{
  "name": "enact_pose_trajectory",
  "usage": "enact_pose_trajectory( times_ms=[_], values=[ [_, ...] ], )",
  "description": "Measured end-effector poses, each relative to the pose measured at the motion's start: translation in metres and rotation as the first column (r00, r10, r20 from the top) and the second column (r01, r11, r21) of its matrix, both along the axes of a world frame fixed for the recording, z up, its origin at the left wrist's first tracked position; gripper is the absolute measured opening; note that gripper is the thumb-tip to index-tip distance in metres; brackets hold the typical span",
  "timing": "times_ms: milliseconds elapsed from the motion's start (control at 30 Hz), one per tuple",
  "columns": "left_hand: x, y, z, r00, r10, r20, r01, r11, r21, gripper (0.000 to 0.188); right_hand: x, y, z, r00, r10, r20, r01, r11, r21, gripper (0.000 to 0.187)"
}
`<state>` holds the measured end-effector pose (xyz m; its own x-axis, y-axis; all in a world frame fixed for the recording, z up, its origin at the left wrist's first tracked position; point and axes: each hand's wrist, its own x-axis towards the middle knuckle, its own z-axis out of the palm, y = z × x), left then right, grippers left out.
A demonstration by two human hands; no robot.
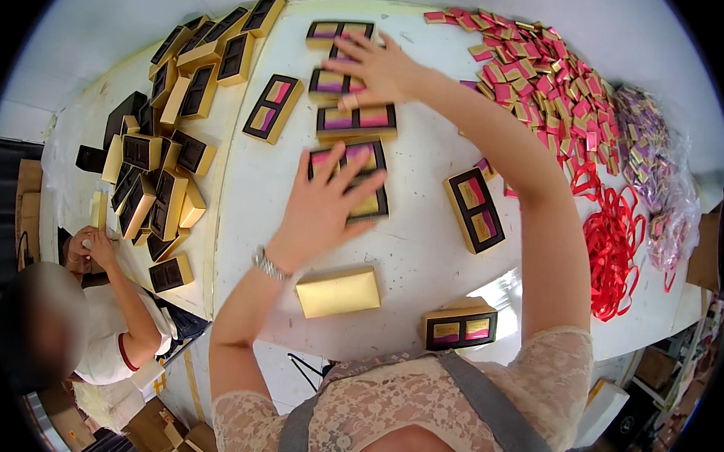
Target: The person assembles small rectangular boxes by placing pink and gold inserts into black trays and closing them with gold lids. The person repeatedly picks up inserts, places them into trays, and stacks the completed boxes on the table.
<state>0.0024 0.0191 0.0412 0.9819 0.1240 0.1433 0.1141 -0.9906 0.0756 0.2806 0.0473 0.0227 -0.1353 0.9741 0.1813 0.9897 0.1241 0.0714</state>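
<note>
A column of gold boxes with black two-slot trays runs up the middle of the table, with pink, purple and gold squares in the slots. My left hand (318, 212), fingers spread, rests over the nearest boxes (375, 156) of that column. Farther up, my right hand (381, 72) lies spread across other boxes (326, 81) and partly covers them. Between the two hands shows a filled box (355, 121). Another filled box (272, 109) lies tilted to the left, and one more (473, 209) to the right. A closed gold box (339, 293) sits nearer me, below my left hand.
A heap of pink and gold squares (546, 89) covers the far right, beside a plastic bag (659, 174) and red ribbons (611, 253). Boxes with empty slots (165, 201) pile up on the left. A co-worker (103, 320) handles something there. Another filled box (461, 326) stands near my body.
</note>
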Motion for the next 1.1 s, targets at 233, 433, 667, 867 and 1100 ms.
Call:
enact_pose_trajectory(
  times_ms=[233, 433, 667, 867, 1100],
  values=[
    [0.072, 0.077, -0.003, 0.937, 0.182, 0.299, -0.225, 0.967, 0.115, 0.087, 0.019, -0.071, 0.039, 0.987, -0.096, -0.127, 0.119, 0.975, 0.188, 0.05],
    [-0.024, 0.036, 0.017, 0.995, 0.072, 0.069, -0.041, 0.93, -0.365, 0.102, -0.077, -0.28, 0.034, 0.944, -0.22, -0.246, 0.176, 0.967, -0.187, 0.063],
    [-0.089, -0.082, 0.017, 0.976, -0.057, -0.209, -0.016, 0.944, -0.328, 0.086, -0.04, -0.181, 0.016, 0.947, 0.024, -0.32, 0.083, 0.945, 0.317, 0.053],
    [-0.063, -0.041, 0.061, 0.987, 0.074, -0.14, -0.131, 0.88, -0.457, 0.059, 0.052, -0.044, 0.024, 0.989, 0.102, -0.108, -0.029, 0.844, 0.536, 0.042],
    [0.104, 0.121, 0.048, 0.727, -0.03, 0.686, -0.048, 0.994, 0.094, 0.043, 0.038, -0.046, 0.044, 0.913, 0.098, -0.396, 0.084, 0.905, 0.417, 0.045]
  ],
)
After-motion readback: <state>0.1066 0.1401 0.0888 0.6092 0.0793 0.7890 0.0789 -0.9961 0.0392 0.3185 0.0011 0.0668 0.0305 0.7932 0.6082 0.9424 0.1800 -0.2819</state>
